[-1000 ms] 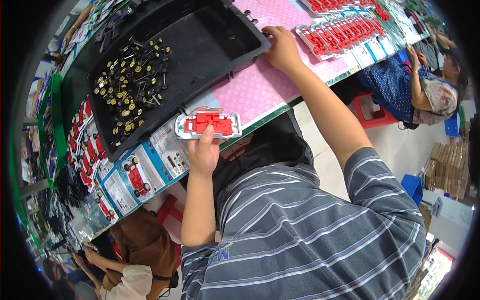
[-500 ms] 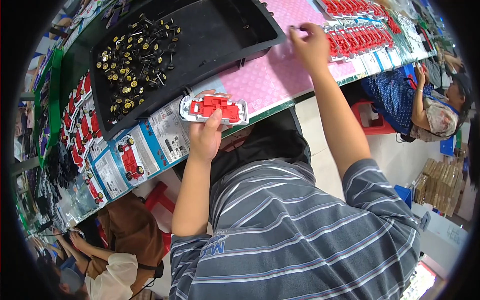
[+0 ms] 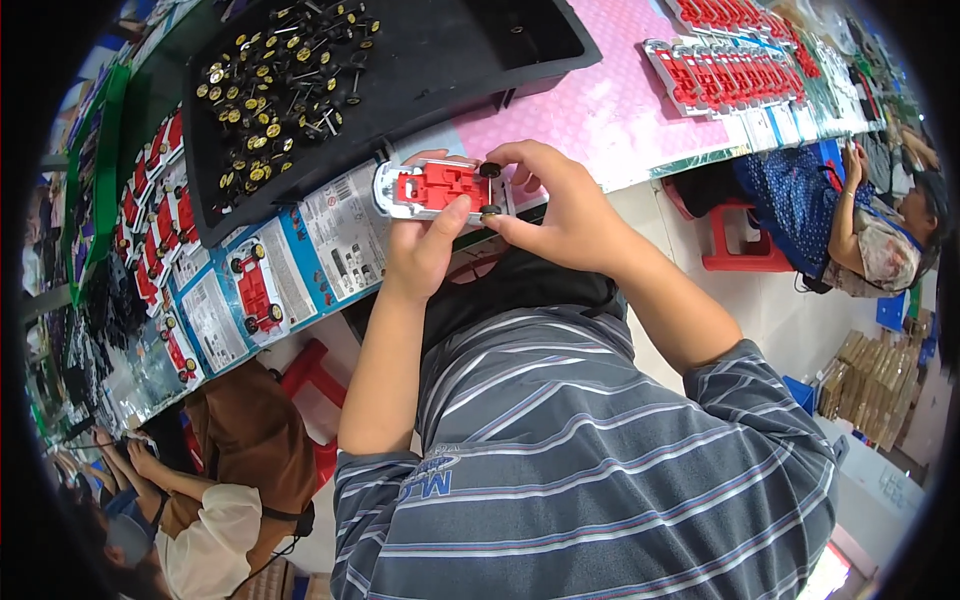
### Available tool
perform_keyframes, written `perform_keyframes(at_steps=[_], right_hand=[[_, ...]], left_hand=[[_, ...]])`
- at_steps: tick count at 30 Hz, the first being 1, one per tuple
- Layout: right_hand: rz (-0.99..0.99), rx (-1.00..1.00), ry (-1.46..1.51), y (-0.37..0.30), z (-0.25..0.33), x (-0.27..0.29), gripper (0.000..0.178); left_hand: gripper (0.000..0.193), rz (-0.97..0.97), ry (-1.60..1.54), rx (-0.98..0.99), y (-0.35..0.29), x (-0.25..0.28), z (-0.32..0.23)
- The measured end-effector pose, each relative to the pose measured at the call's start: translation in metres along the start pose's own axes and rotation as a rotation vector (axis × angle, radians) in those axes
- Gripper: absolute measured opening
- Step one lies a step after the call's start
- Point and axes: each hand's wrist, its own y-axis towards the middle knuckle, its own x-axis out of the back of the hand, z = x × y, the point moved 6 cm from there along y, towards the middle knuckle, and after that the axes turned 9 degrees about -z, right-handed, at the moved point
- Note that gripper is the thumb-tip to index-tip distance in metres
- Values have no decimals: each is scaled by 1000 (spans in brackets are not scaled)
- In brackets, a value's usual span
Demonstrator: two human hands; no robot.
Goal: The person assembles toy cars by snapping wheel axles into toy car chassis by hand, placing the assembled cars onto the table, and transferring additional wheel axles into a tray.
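Observation:
My left hand [image 3: 428,250] grips a white toy car body [image 3: 383,190] with a red underside facing up, its thumb pressed on the red part. At the car's right end, my right hand [image 3: 560,208] pinches a wheel axle [image 3: 491,190] with a black wheel at each end, between thumb and index finger. The axle lies across the car's end; whether it is seated cannot be made out. Beyond the hands stands a black tray [image 3: 450,95] with a heap of black-and-gold wheel axles [image 3: 270,100] in its left part.
Rows of red-and-white car bodies [image 3: 725,78] lie on the pink mat [image 3: 620,110] at the far right. Cars with wheels [image 3: 258,290] sit left of the tray. A seated person [image 3: 870,220] is at the right, another person [image 3: 215,525] at the lower left, near red stools [image 3: 740,240].
My right hand has come from the far right, by the car bodies, to the toy car's right end with the wheel axle. The left hand still holds the car.

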Motion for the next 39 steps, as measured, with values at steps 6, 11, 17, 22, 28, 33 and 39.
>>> perform_keyframes(at_steps=[6, 11, 17, 22, 28, 33, 39], right_hand=[[68, 43, -51, 8, 6, -1, 60], [113, 88, -94, 11, 13, -2, 58], [128, 65, -82, 17, 17, -3, 52], [-222, 403, -305, 73, 41, 44, 36], [187, 394, -1191, 192, -22, 18, 18], [135, 696, -1445, 178, -42, -24, 21], [-255, 561, -103, 134, 70, 39, 14]], left_hand=[[55, -11, -44, -3, 0, 0, -3], [55, -25, -28, -1, 0, 5, -2], [57, -23, -94, 30, 0, 5, -1], [57, -31, -130, 62, -2, 7, 5], [54, -9, -221, 87, 4, 2, 3], [53, -62, -279, 68, -4, 12, 2], [51, -32, -236, 84, -5, 9, 3]])
